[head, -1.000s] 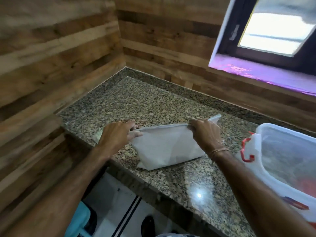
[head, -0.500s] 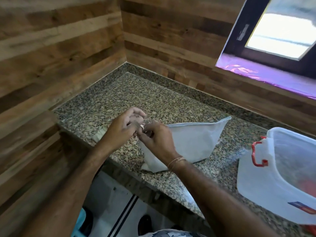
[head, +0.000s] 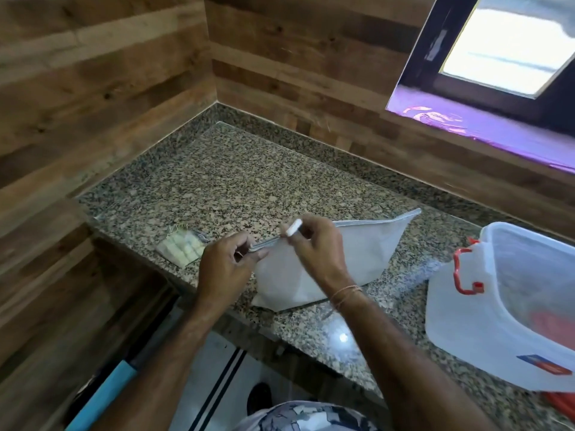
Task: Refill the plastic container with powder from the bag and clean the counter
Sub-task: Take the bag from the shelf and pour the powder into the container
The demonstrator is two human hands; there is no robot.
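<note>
A white zip bag [head: 367, 253] stands on the granite counter [head: 249, 181] near its front edge. My left hand [head: 227, 265] pinches the bag's left top corner. My right hand [head: 314, 247] pinches the small white zip slider at the top seam, a short way in from that corner. A clear plastic container [head: 504, 306] with a red latch handle lies tilted at the right, its opening facing up and right. Something red shows inside it.
A small folded cloth or pale packet [head: 183, 245] lies on the counter left of my hands. Wooden walls close the counter on the left and back. A window [head: 510, 45] sits at top right. The counter's front edge drops to the floor below.
My right hand went from the bag's right end to its left corner, and now moves rightward along the seam with the slider. My left hand stays pinching the left corner.
</note>
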